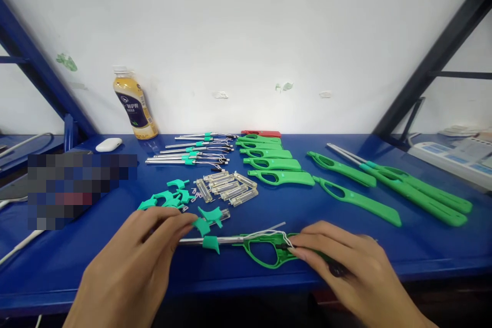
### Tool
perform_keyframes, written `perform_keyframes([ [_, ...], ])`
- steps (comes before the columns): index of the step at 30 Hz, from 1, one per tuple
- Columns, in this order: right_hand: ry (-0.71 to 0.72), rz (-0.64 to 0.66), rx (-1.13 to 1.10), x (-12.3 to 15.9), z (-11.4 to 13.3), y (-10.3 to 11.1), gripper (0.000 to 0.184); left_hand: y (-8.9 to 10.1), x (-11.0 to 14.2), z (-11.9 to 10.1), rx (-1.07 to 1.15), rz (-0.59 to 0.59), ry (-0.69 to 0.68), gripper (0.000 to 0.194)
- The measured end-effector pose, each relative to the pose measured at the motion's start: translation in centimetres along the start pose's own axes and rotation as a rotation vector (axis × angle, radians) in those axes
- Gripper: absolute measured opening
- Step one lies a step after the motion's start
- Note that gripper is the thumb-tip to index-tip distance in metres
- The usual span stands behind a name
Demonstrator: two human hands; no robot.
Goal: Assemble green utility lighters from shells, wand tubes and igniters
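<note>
On the blue table near its front edge lies a green lighter shell with a metal tube and a white wire in it. My left hand pinches the tube's left end next to a teal trigger piece. My right hand rests on the shell's handle, fingertips pressed at the wire near the trigger opening.
Behind lie several teal triggers, clear plastic tanks, metal tubes with wires, green shell halves and longer green pieces. A yellow bottle and a white case stand at back left.
</note>
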State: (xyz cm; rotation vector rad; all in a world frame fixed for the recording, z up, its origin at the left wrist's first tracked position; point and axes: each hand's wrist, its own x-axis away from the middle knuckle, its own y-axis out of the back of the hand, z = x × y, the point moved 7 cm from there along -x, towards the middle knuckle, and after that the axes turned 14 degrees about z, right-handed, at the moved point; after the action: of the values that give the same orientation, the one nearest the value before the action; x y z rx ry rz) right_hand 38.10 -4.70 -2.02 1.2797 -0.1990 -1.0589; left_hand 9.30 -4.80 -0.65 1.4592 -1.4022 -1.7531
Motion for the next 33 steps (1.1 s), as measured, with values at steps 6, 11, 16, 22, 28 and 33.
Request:
perform_keyframes([
  [6, 0.001, 0.001, -0.029, 0.1, -0.1, -0.1, 0.013, -0.4, -1.3, 0.1, 0.025, 0.001, -0.043, 0.022],
  [11, 0.002, 0.029, -0.036, 0.1, -0.1, -0.4, 0.014, -0.9, -1.5, 2.3, -0.025, 0.041, 0.030, 0.026],
  [16, -0.007, 0.024, -0.040, 0.1, -0.1, -0.4, 0.014, 0.6, -1.5, 0.4, 0.052, -0.047, -0.029, 0.025],
  [22, -0.006, 0.031, -0.063, 0.0, 0.0, -0.2, 0.013, -0.6, -1.7, -5.0, 0.170, 0.055, -0.229, 0.015],
  [28, -0.010, 0.031, -0.095, 0.0, -0.2, -0.3, 0.011, -3.6, -1.4, -7.8, 0.111, 0.129, -0.324, 0.030],
  [33, 0.001, 0.027, -0.103, 0.0, -0.3, -0.3, 0.009, -4.8, -1.5, -8.4, 0.066, 0.197, -0.356, 0.042],
])
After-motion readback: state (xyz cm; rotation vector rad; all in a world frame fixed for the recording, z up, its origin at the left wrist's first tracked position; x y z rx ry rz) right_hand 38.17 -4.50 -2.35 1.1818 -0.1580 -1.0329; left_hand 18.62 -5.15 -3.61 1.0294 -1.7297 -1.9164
